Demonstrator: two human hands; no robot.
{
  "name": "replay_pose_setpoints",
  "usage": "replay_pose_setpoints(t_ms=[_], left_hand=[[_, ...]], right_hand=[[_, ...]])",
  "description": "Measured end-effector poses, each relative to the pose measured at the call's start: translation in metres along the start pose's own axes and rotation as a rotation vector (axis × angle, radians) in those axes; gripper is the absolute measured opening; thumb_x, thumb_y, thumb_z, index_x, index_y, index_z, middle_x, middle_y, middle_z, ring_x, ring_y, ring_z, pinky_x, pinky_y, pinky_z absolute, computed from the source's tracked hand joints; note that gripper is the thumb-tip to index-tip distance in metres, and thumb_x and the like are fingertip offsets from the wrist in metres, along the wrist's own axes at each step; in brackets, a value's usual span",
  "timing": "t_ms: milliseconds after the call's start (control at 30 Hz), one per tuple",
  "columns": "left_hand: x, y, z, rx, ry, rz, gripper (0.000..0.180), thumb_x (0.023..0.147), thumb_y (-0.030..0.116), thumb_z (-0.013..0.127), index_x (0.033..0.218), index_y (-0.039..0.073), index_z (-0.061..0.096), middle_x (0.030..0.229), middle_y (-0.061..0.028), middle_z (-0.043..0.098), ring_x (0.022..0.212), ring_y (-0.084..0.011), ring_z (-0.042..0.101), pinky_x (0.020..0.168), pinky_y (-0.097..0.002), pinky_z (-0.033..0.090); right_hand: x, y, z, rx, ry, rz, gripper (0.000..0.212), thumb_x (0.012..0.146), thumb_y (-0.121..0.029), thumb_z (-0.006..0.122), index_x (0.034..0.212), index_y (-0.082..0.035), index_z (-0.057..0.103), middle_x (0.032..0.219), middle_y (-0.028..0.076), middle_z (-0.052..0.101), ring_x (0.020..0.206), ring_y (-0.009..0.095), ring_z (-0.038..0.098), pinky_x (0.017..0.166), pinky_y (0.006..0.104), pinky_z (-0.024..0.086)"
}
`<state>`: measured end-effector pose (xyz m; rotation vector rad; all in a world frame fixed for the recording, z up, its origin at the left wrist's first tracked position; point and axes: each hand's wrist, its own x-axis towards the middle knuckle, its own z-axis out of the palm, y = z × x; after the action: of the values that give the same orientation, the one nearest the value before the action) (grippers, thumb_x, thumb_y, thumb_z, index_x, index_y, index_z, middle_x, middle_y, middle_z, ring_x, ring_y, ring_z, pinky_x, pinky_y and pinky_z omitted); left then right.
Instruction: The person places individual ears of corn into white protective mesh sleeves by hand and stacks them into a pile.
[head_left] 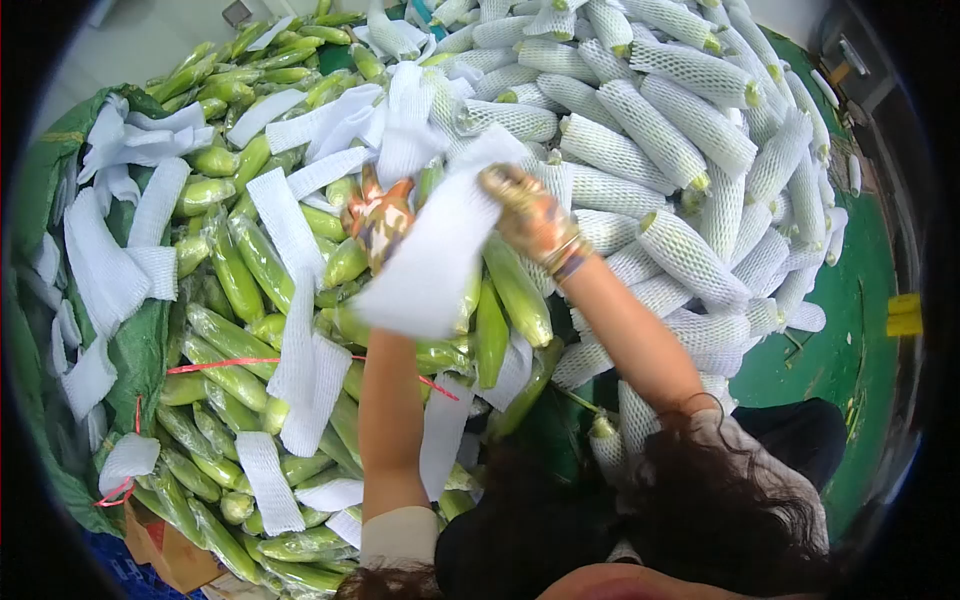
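A patterned glove covers my right hand (527, 212), whose fingers are closed on the upper edge of a white foam net sleeve (430, 262). The sleeve hangs flat and slightly blurred, crossing in front of my left wrist. My left hand (380, 222), gloved alike, is to the left of the sleeve, over the pile, with its fingers apart and nothing visible in them. Around and below it lie long green vegetables (232, 270) in clear film. More loose foam sleeves (285, 225) are scattered over them. Under my right hand, some green vegetables (516, 290) lie close to the sleeve.
At the right rises a large heap of vegetables in foam net sleeves (640, 135). A green sack (135, 370) with flat foam sleeves stands at the left. Red string (225, 364) crosses the pile. A cardboard box (175, 550) is at the lower left. Green floor (850, 330) shows at right.
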<state>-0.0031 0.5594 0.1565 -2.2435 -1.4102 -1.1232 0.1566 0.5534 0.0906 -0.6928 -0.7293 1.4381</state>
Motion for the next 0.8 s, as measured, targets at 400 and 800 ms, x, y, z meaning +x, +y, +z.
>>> replay_pose_setpoints(t_ms=[400,800], left_hand=[[-0.031,-0.087,0.005,-0.558,-0.231,-0.406,0.035,0.087,0.023,0.043,0.111,-0.001,0.051,0.107,-0.0147,0.055,0.099,-0.0196,0.050,0.086,-0.0307,0.039],[-0.003,-0.085,0.225,-1.125,-0.507,-0.692,0.034,0.067,0.022,0.065,0.098,0.008,0.061,0.093,-0.0123,0.061,0.083,-0.0244,0.058,0.072,-0.0325,0.045]], right_hand=[[0.007,0.064,0.024,0.535,-0.138,0.124,0.034,0.083,-0.014,0.045,0.114,-0.001,0.041,0.108,0.013,0.050,0.097,0.025,0.051,0.083,0.0347,0.043],[0.155,0.046,-0.061,-1.660,0.254,-0.109,0.034,0.078,-0.022,0.050,0.104,0.000,0.051,0.093,0.014,0.057,0.081,0.025,0.056,0.075,0.0337,0.044]])
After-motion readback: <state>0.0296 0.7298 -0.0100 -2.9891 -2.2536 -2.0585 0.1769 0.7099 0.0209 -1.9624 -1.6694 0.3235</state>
